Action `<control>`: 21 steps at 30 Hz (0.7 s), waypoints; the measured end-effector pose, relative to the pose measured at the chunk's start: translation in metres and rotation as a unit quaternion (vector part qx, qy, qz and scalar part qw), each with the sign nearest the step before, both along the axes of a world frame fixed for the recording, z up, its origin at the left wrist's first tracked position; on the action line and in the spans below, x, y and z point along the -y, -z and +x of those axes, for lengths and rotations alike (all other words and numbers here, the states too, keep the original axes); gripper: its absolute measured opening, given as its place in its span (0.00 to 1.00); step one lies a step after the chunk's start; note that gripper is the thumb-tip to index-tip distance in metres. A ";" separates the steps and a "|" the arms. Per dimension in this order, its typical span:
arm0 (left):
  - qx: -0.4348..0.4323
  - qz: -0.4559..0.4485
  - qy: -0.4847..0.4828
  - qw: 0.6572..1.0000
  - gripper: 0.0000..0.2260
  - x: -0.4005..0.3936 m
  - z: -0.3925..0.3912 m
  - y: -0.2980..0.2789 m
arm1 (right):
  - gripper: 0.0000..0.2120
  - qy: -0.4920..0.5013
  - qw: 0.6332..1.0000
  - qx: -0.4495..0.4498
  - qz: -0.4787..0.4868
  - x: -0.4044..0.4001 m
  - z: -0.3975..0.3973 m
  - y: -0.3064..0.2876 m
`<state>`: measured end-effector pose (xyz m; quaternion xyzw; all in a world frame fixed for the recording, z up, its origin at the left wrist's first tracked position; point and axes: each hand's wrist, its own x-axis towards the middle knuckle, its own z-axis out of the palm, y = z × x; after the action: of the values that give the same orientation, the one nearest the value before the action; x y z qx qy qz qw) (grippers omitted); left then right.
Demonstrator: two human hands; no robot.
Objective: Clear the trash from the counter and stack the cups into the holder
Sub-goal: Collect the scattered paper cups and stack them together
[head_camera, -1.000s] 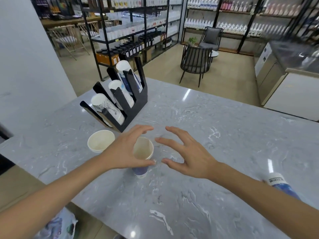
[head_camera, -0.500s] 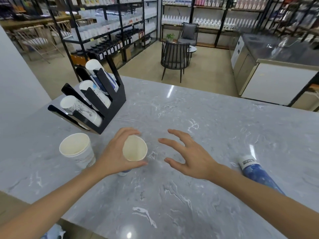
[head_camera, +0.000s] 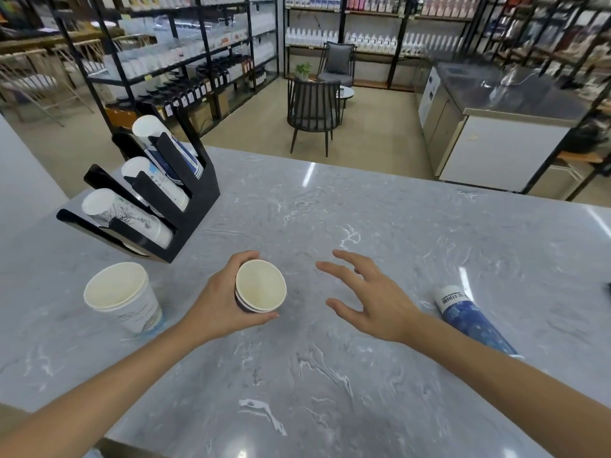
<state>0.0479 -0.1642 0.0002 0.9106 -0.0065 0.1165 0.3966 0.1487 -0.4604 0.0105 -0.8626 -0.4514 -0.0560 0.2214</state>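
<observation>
My left hand (head_camera: pixel 220 300) grips a small paper cup with dark blue bands (head_camera: pixel 260 287), tilted so its empty inside faces me, just above the grey marble counter (head_camera: pixel 330 375). My right hand (head_camera: pixel 367 297) hovers to the cup's right with fingers spread, holding nothing. A larger white paper cup (head_camera: pixel 124 297) stands upright on the counter left of my left hand. The black cup holder (head_camera: pixel 195 200) sits at the back left with three slanted rows of stacked cups. A blue patterned stack of cups (head_camera: pixel 469 320) lies on its side to the right, partly behind my right forearm.
The counter's far edge drops to a shop floor with a dark chair (head_camera: pixel 312 112) and black shelving (head_camera: pixel 185 61). A steel-topped cabinet (head_camera: pixel 489 127) stands at the back right. A wall meets the counter on the left.
My left hand has closed around the small cup, lifted and tilted it toward me. The view has swung right, bringing the lying blue stack fully into sight. My right hand stayed open beside the cup.
</observation>
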 end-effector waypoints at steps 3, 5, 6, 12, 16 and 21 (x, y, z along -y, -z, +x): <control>0.005 0.011 0.032 0.999 0.45 0.016 0.016 -0.006 | 0.28 0.028 1.000 0.003 -0.008 0.016 0.001 -0.002; 0.005 0.022 0.049 0.999 0.45 0.029 0.028 -0.008 | 0.29 0.059 0.998 -0.002 -0.018 0.033 0.002 -0.002; 0.005 0.027 0.055 0.998 0.45 0.036 0.034 -0.009 | 0.29 0.079 0.997 -0.011 -0.024 0.044 0.003 -0.001; 0.003 0.062 0.114 0.992 0.42 0.082 0.069 -0.007 | 0.34 0.235 0.966 -0.068 -0.078 0.116 0.004 0.017; -0.005 0.087 0.158 0.984 0.43 0.111 0.087 -0.003 | 0.37 0.347 0.924 -0.081 -0.140 0.157 0.001 0.031; -0.019 0.104 0.202 0.974 0.42 0.139 0.101 0.004 | 0.46 0.435 0.877 -0.125 -0.160 0.192 -0.011 0.046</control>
<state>0.1488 -0.3027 -0.0037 0.9286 -0.1948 0.0150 0.3154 0.1372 -0.6519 -0.0358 -0.9955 -0.0018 0.0346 0.0886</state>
